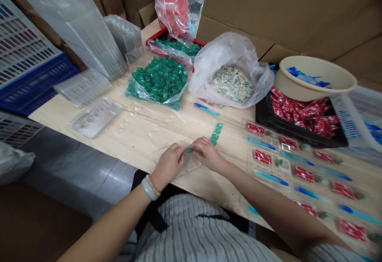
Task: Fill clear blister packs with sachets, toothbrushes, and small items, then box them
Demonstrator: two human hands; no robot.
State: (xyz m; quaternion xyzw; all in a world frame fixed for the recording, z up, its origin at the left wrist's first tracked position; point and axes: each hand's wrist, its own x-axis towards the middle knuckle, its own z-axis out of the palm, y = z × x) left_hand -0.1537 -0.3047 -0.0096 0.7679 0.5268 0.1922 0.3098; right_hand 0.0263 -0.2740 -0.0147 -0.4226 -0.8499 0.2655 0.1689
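Just below frame centre, I see the right hand [206, 153] pinching a green piece [190, 150] — a loose pinch could drop it; whether the left hand [169, 161] grips, I can't tell.

Pale wood-grain table [140, 138], carrying much.
Left: clear stack [86, 39] leaning, clear tray [97, 116] lying nearer. Middle: green heap [159, 79] resting on clear plastic [149, 100], white bag [204, 75] sagging open beside; blue pen [206, 110], short green row [217, 134] lying nearer. Right: black tray [264, 115] sitting behind rows of red packets [263, 157] and blue pens [271, 177].
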